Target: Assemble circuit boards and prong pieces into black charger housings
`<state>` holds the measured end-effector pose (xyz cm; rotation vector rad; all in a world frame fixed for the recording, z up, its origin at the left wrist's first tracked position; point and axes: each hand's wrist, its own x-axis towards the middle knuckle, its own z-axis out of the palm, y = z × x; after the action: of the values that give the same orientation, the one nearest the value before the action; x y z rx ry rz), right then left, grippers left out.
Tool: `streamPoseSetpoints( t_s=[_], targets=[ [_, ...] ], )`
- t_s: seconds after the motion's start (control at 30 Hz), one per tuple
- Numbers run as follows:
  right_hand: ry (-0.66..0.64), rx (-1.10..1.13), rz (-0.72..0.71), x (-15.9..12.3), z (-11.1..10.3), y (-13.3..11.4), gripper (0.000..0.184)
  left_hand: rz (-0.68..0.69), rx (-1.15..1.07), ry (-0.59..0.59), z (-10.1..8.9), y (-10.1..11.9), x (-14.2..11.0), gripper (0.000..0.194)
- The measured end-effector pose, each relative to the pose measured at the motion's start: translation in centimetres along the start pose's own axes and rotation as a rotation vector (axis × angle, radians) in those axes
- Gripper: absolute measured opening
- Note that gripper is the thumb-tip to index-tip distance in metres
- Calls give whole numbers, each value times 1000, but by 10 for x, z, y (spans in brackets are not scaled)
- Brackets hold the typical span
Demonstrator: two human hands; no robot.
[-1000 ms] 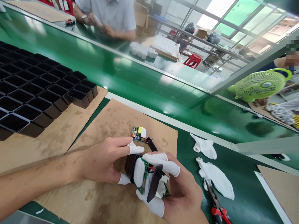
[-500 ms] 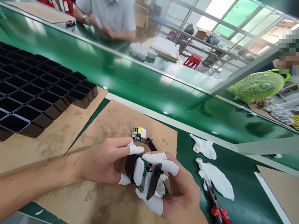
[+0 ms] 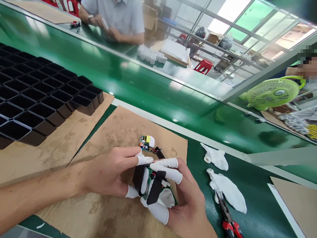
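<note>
White finger cots cover several fingertips of both hands. My left hand (image 3: 111,173) is closed around a black plastic housing (image 3: 139,177), its open end turned to the right. My right hand (image 3: 180,195) grips a green circuit board assembly (image 3: 150,180) with white filler on it, partly inside the housing's mouth. A black end plate (image 3: 157,187) hangs in front of the right fingers, joined by wires. Beyond the hands lies another circuit board (image 3: 146,142) with a yellow transformer, wired to a black piece (image 3: 159,152). The fingers hide part of the assembly.
Rows of black housings (image 3: 44,114) stand at left on cardboard (image 3: 104,124). On the right lie white gloves (image 3: 229,191) and red-handled pliers (image 3: 229,219). A green fan (image 3: 274,92) stands at far right. Across the bench sits another person (image 3: 114,23).
The circuit board assembly has moved left, deeper into the black housing, with my right hand following. The black end plate has shifted left and turned its face more toward me.
</note>
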<state>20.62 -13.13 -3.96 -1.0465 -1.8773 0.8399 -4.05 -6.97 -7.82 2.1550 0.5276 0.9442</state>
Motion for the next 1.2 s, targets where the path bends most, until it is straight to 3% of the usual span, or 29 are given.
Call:
streamPoseSetpoints(
  t_s=[0.33,0.77,0.97,1.2],
  targets=[
    [52,148,-6,1,-7,-10,65,24,-30,-18,-2,-4,-1,68],
    [0,64,-24,0,-4,-3,68,52,-5,-5,0,-4,0,76],
    [-12,44,-18,2,-3,-4,74,59,19,16,2,-6,-1,66],
    [-1,14,0,1,-3,-5,67,55,59,21,2,-4,-2,70]
  ],
)
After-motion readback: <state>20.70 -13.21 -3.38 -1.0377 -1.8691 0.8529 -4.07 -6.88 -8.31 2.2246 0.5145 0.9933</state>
